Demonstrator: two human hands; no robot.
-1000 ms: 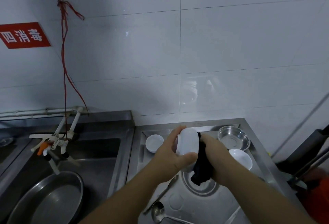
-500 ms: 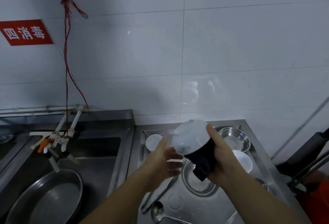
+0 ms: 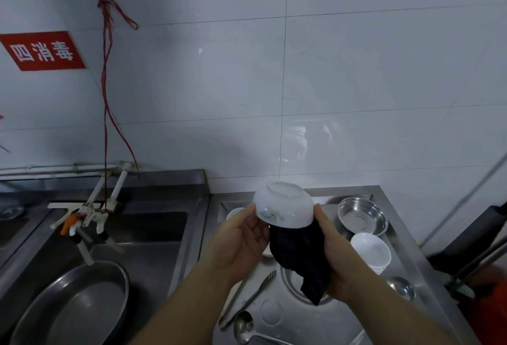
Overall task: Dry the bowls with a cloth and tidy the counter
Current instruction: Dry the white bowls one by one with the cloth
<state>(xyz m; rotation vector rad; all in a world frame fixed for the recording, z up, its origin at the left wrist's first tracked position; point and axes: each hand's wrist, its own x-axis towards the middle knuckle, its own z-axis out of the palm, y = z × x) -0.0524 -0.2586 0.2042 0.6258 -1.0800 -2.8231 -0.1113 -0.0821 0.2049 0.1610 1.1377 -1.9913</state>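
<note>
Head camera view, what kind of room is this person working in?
Probably a commercial kitchen's dishwashing area: a stainless steel sink with a large round metal basin, a steel draining counter with bowls and cutlery, white wall tiles, and a red wall sign with white Chinese characters.

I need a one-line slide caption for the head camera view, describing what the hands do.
Both hands hold an upturned white bowl over the steel counter, the right hand also gripping a dark cloth.
</note>
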